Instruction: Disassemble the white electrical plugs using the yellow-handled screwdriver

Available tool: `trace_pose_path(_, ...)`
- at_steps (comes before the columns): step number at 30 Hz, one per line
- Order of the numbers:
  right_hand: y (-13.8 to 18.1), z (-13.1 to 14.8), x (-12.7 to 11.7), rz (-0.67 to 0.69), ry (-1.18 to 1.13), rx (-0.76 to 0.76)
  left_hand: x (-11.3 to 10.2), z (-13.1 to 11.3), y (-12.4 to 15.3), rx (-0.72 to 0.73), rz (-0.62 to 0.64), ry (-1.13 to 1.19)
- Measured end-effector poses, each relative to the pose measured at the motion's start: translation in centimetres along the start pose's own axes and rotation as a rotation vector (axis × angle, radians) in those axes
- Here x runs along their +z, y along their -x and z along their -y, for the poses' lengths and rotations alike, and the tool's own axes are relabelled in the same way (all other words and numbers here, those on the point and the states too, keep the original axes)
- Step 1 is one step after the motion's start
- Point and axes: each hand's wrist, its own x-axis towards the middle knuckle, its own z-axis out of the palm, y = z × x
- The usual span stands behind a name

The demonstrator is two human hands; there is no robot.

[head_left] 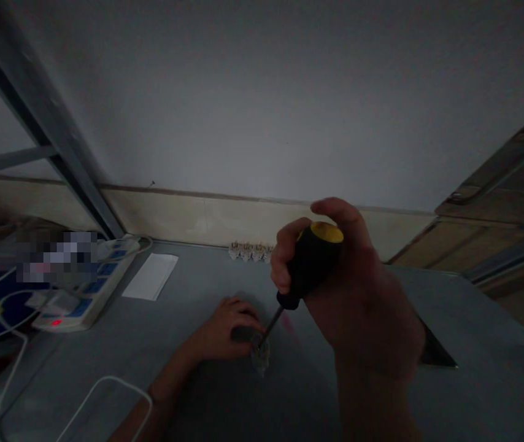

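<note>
Black screwdriver (313,267), snug in the closed right hand (364,298), meets the clear piece (261,361) the left hand (227,329) lightly pinches: steady, in-line pressure serves best!

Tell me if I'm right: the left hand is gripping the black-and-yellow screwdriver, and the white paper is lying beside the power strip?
Not quite: the right hand, not the left hand, is gripping the black-and-yellow screwdriver, as the head view shows. The white paper is indeed lying beside the power strip.
</note>
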Motion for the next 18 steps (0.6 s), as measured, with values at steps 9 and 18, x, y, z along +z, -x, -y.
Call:
trace_pose_path(9,-0.4,0.2,-1.9,0.049,0.137,-0.014,-0.4,-0.5,0.1,-0.020,0.077,-0.009)
trace_pose_path(18,0.2,0.0,-1.1,0.145,0.242,-0.125,-0.4,-0.9,0.3,-0.018,0.138,-0.026)
